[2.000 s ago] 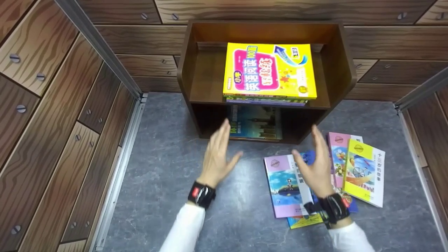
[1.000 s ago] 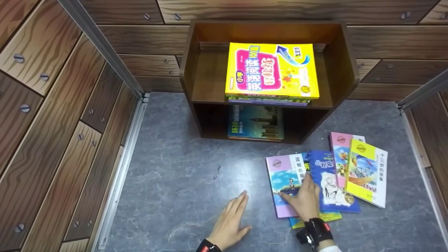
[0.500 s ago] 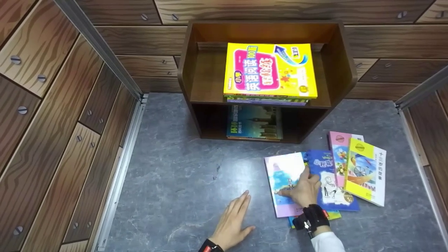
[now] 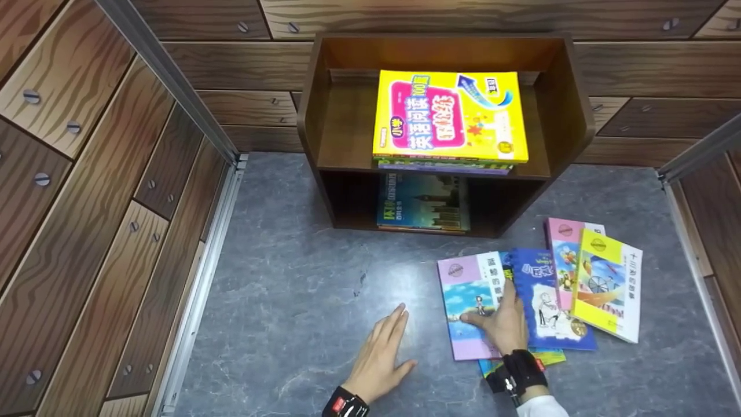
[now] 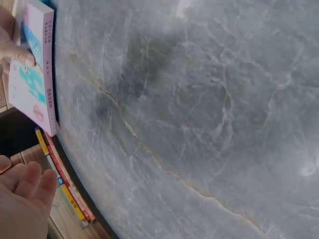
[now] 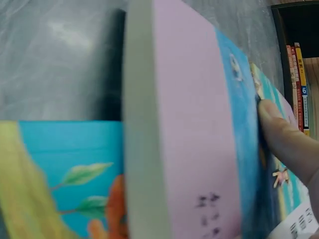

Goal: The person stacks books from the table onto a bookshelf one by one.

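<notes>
On the floor at the right lies a purple and white book with a blue sky picture. My right hand grips it, thumb on the cover and fingers at its right edge. In the right wrist view the thumb lies across the cover of the book. My left hand hovers left of it with fingers extended, holding nothing. Its fingers also show in the left wrist view, below the book. A blue book lies right beside the gripped one, and a blue-yellow book peeks from underneath.
A dark brown bookshelf stands at the back. Its upper level holds a stack topped by a yellow book; a blue-green book lies below. Pink and yellow books overlap at the right. Wood-patterned panels border the floor.
Both hands have come down and back from in front of the shelf. The right hand has taken hold of the purple and white book, which has shifted slightly left.
</notes>
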Motion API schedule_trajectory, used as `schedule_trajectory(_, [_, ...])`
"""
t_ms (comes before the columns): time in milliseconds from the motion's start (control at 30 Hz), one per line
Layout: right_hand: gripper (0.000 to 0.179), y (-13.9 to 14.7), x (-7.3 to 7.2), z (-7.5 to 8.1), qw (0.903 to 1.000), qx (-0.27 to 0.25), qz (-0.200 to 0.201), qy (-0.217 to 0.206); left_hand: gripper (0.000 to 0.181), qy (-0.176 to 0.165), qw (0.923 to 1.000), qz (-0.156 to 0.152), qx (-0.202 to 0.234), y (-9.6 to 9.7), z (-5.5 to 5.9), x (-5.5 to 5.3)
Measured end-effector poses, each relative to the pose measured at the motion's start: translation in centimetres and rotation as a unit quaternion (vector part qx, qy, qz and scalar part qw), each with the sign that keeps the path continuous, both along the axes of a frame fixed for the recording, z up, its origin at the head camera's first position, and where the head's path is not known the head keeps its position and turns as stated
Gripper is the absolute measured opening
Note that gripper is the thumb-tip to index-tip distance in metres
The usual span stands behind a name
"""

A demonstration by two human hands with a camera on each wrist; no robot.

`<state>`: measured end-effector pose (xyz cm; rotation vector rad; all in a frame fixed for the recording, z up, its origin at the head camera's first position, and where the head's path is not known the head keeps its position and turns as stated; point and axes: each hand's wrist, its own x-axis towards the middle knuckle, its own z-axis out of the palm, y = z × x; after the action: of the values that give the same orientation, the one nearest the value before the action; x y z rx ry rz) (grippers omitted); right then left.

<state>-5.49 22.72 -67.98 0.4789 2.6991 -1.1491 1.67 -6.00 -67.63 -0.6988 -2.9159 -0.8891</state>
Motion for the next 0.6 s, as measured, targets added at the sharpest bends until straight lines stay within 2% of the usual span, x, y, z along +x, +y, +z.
schedule_trajectory(100, [0.12,0.3,0.3,-0.3,0.9997,0.006,0.013,0.021,0.096,0.012,0.9999,0.005,0.005,0.0,0.2,-0.3])
schedule_trajectory(300, [0.076,0.4,1.0,-0.6,0.9966,0.03,0.037,0.068,0.086,0.02,0.9989,0.019,0.038,-0.4,1.0,-1.7])
schedule_trajectory(600, [0.052,-0.9,2.5,-0.1,0.9873,0.05,0.054,0.14,0.057,0.01,0.997,0.04,0.065,-0.9,2.0,-4.0])
